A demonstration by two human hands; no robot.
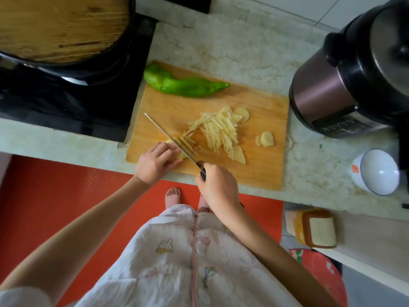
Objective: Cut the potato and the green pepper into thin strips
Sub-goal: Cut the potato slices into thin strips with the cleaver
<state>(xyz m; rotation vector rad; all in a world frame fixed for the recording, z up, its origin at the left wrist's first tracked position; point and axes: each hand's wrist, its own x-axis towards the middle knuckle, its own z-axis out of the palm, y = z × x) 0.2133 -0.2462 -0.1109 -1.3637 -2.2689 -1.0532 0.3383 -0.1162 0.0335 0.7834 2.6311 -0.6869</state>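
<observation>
Head view: a kitchen worktop is seen from above, with both arms reaching onto it.
Hob: a dark hob is set into the worktop at the left; a pot with a wooden lid is stood on it.
Cooker: an electric cooker is placed at the right, just beside the board's far right corner.
Cutting board: a wooden cutting board is laid at the worktop's near edge, between hob and cooker.
Green pepper: the green pepper is laid whole along the board's far left edge, well apart from the hands.
Potato strips: a loose heap of potato strips is spread at the board's middle, with a few potato slices at its edges.
Bowl: a white bowl is set near the cooker, off the board.
Right hand: the knife handle is gripped by the right hand at the board's near edge.
Left hand: the uncut potato piece is held down on the board under the curled fingers of the left hand.
Knife: the knife is angled away to the left, its blade set against the left hand's fingers and the potato piece.
Ring: a ring is worn on the left hand.
</observation>
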